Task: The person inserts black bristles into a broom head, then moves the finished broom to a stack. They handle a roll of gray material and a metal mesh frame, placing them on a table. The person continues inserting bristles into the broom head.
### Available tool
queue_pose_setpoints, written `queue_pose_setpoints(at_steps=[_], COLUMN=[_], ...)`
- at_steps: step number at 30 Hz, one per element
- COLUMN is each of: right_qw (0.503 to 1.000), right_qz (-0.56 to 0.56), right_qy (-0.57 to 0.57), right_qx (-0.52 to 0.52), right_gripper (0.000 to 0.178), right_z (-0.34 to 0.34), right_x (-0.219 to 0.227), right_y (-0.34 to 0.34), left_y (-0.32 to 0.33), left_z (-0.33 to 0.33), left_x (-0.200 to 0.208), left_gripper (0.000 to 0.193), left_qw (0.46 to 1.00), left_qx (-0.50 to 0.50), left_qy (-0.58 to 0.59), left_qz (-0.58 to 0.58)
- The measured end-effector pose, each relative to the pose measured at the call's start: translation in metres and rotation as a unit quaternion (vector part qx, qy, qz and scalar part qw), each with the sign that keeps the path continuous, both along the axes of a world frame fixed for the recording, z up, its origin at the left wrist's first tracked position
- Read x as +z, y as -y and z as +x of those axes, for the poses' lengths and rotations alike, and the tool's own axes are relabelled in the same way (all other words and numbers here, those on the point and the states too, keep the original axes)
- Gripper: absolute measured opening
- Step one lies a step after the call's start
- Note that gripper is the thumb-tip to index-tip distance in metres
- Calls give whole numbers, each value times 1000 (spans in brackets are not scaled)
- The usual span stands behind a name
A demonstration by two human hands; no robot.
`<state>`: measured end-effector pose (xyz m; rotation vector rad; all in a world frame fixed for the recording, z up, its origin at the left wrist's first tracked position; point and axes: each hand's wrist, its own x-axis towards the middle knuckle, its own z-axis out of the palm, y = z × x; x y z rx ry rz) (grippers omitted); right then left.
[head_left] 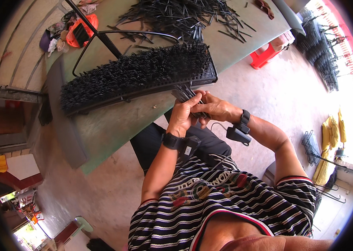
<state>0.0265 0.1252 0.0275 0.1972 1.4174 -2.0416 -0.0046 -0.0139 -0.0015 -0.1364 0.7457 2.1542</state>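
At the bottom of the frame is the person's black-and-white striped shirt [222, 196], its neckline edged in red and white, with dark trousers [143, 146] showing beyond it near the centre. Both bare forearms reach up toward the middle, each with a black wristband, the left [171, 141] and the right [245, 117], and a small black device beside it.

The hands meet just right of centre. The left grip [183, 112] is closed around a bundle of thin dark strips [181, 93], thumb laid along it; the right grip [219, 108] is closed over the bundle's lower part, its fingers against the left hand. The strips' free ends point to the upper left, close to the front edge of a long black tray [213, 72]; whether they touch it cannot be told.

The tray lies across the upper centre on a greenish tabletop [122, 134], densely filled with small black pieces [130, 69] standing upright. Behind it rises a black metal frame [109, 45]. Farther up, at the top centre, a heap of loose black strips [176, 16] spreads over the tabletop, and at the upper left lies an orange-red plastic bag [93, 24] with a dark flat object on it.

Beyond the tabletop, a red stool [262, 57] stands at the upper right, with stacked black wire racks [320, 54] farther off. Yellow cloth [330, 134] hangs at the right edge.
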Motion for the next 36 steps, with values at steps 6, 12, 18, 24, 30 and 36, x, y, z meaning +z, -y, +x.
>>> queue_pose_setpoints(at_steps=[6,12,18,24,30,36], right_qw=[980,941,989,944,951,872], right_qz=[-44,-136,9,237,249,223], right_qy=[43,-22,-94,-190,-141,-277], right_qx=[-188,-310,-113,-127,-121,-336], right_gripper=[57,43,39,24,24,22], right_z=[32,25,5,-11,-13,-19], right_x=[-28,-9,3,-11,-4,-1], right_y=[8,41,-10,-31,-36,-43], left_y=[-8,-27,-4,-7,-11,-10], left_z=[-2,11,9,10,10,9], left_x=[6,-4,1,6,3,-4], left_gripper=[10,22,21,15,13,18], left_qw=[975,973,996,989,975,975], left_qx=[215,216,34,57,103,120], left_qy=[-26,-9,-60,-44,-77,-32], left_qz=[-46,-80,-49,-131,-179,-186])
